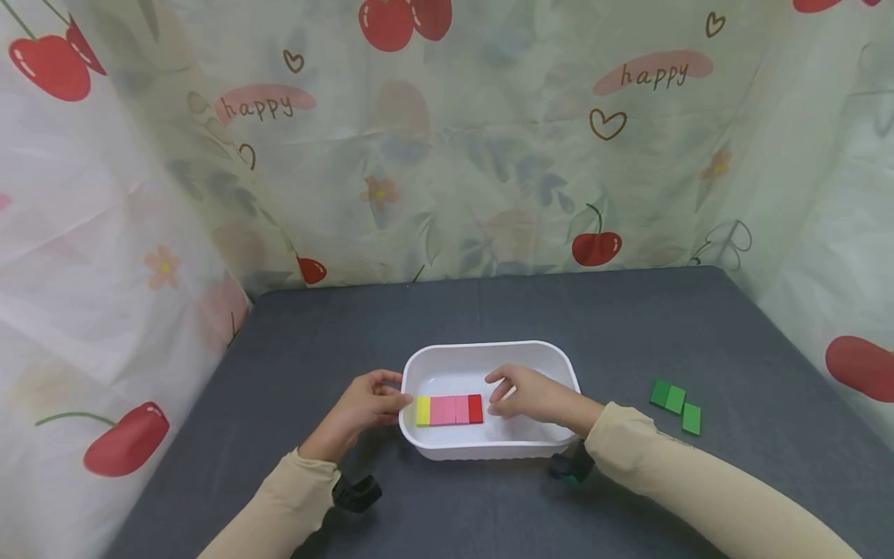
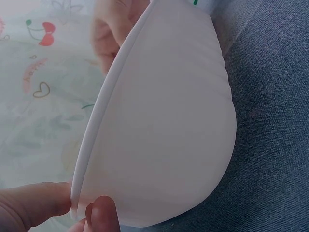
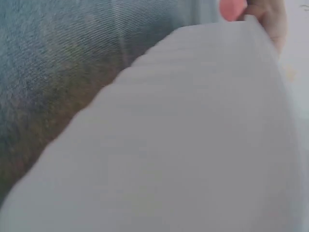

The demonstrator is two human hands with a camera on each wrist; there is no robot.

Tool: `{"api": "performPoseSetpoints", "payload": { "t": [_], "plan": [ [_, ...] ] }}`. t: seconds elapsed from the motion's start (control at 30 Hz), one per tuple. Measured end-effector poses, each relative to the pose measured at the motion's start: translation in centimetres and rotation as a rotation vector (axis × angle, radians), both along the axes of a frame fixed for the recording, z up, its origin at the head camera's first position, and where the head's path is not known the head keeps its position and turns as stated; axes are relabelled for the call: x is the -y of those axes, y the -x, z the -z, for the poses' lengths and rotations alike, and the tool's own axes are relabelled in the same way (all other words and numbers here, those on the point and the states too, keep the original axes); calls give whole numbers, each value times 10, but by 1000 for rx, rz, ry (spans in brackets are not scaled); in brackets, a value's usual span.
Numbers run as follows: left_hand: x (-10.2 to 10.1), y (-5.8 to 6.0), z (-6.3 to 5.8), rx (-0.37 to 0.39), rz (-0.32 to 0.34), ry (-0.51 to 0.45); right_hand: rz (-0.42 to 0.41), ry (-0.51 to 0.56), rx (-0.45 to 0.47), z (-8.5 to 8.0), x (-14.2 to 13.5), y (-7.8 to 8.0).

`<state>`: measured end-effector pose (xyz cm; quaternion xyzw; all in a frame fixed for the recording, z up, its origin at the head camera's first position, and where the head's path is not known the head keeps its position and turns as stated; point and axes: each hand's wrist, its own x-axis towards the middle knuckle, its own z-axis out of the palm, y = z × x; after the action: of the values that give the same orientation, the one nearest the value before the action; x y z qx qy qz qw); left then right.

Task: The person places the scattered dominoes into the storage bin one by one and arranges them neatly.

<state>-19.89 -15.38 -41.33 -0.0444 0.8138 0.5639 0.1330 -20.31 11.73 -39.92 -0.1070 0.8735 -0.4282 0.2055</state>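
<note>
A white plastic basin (image 1: pixel 489 446) stands on the dark table. Inside it a row of flat tiles lies edge to edge: a yellow tile (image 1: pixel 423 411) at the left end, pink tiles (image 1: pixel 443 411) in the middle and a red tile (image 1: pixel 476 409) at the right end. My left hand (image 1: pixel 362 407) pinches the basin's left rim; the left wrist view shows the thumb and fingers on either side of that rim. Over the basin's inside is my right hand (image 1: pixel 527 394), fingers loosely bent beside the red tile, nothing seen between them. The basin wall hides its fingertips in the right wrist view.
Three green tiles (image 1: pixel 674 400) lie on the table (image 1: pixel 335 334) to the right of the basin, near the right forearm. A patterned cloth (image 1: pixel 447 155) with cherries hangs behind the table and along both sides.
</note>
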Motion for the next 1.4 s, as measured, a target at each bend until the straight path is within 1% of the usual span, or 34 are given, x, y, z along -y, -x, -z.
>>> {"api": "performPoseSetpoints", "payload": {
  "t": [0.03,0.2,0.3,0.43,0.53,0.63,0.77,0.9,0.97,1.13,1.27,1.4],
  "plan": [
    [0,0,0,0,-1,0,-2,27,3,-3,-2,-1],
    [0,0,-1,5,-8,7,-67,169,-31,-20,-22,-6],
    [-1,0,-1,6,-8,8,-75,213,-70,-30,-38,-8],
    [-1,-1,-2,4,-5,9,-29,257,-129,-37,-65,-10],
    [0,-1,-2,4,-4,10,35,297,-183,-37,-88,-10],
    [0,-1,-2,2,-3,8,110,300,-248,-34,-113,-10],
    [0,-1,-2,4,-6,12,228,254,-312,-24,-145,-10],
    [-1,-1,-2,11,-10,18,304,170,-350,-11,-175,-15],
    [-1,-1,-2,13,-12,20,323,115,-346,-5,-188,-19],
    [-1,0,-1,18,-15,27,326,-22,-307,6,-214,-35],
    [-1,1,0,19,-21,41,334,-82,-272,15,-230,-45],
    [-2,1,0,22,-25,42,357,-110,-206,25,-244,-51]
  ]
}}
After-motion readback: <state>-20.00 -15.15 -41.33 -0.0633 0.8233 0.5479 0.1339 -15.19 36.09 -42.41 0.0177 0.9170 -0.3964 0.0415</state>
